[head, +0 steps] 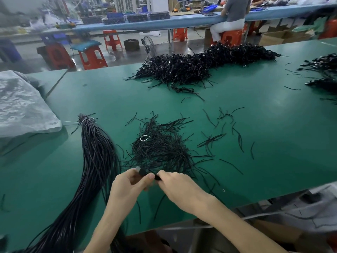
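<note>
Both hands meet near the front edge of the table (273, 125) in the head view, which is the only view. The left hand (130, 185) has thumb and fingers curled round a short black cable (145, 174), and the right hand (179, 188) pinches the same cable from the other side, so the two hands almost touch. The cable sits between them, just above the table, at the near rim of the loose ties (160, 152). Whether a tie is already round it I cannot tell. What could go wrong, I think: each hand holds only a small part, so if one pinch relaxes, the folded cable may spring open and must be gathered again. The fingers also work right against the ties, and spare ones may catch and get wound in. The left forearm lies just beside the long bundle (94, 161), which hangs over the table edge, and a push there could drag it down. The cable's long axis runs about left to right across the view, slightly tilted. Its pale plug (138, 168) points left and away from the person.
</note>
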`<state>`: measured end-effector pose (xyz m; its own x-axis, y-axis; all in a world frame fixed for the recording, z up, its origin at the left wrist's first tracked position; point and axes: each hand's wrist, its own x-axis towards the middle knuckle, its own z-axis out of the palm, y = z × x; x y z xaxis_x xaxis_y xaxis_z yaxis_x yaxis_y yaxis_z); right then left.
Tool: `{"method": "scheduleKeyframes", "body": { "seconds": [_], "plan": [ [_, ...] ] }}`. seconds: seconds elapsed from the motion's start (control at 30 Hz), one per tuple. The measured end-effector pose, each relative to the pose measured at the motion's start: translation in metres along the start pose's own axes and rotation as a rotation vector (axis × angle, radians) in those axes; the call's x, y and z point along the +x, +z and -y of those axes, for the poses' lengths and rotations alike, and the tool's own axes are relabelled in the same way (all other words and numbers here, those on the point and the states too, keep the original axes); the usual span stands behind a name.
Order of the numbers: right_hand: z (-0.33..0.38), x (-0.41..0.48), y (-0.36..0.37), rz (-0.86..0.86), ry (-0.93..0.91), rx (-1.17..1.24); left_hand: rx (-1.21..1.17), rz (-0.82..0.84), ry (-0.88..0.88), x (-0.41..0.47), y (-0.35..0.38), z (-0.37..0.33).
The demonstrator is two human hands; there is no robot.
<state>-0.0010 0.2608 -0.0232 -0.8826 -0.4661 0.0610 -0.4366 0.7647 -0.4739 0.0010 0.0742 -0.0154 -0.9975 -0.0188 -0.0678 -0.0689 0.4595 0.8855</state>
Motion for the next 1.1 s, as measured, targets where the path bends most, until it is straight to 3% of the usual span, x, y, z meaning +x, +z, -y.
{"method": "scheduleKeyframes", "body": {
  "seconds": [0.1, 0.17, 0.27, 0.37, 0.53, 0.87, 1.1],
  "plan": [
    [-0.005, -0.002, 0.007, 0.026, -0.06, -0.132, 0.259, 0.033, -0.057, 0.006, -0.009, 0.009],
    [-0.006, -0.002, 0.01, 0.048, -0.084, -0.187, 0.304, 0.099, 0.071, 0.007, -0.013, 0.012],
    [-0.007, 0.001, 0.009, 0.064, -0.13, -0.277, 0.625, 0.321, 0.239, 0.011, -0.014, 0.01],
    [-0.008, 0.006, 0.005, 0.066, -0.181, -0.343, 0.782, 0.482, 0.211, 0.016, -0.008, 0.007],
    [-0.018, 0.016, 0.003, 0.068, -0.215, -0.404, 0.865, 0.53, 0.27, 0.023, -0.001, 0.011],
    [-0.03, 0.026, 0.014, 0.062, -0.23, -0.379, 0.795, 0.537, 0.238, 0.037, 0.013, 0.03],
    [-0.032, 0.035, 0.015, -0.077, -0.302, -0.435, 0.737, 0.407, 0.313, 0.04, 0.017, 0.04]
  ]
}}
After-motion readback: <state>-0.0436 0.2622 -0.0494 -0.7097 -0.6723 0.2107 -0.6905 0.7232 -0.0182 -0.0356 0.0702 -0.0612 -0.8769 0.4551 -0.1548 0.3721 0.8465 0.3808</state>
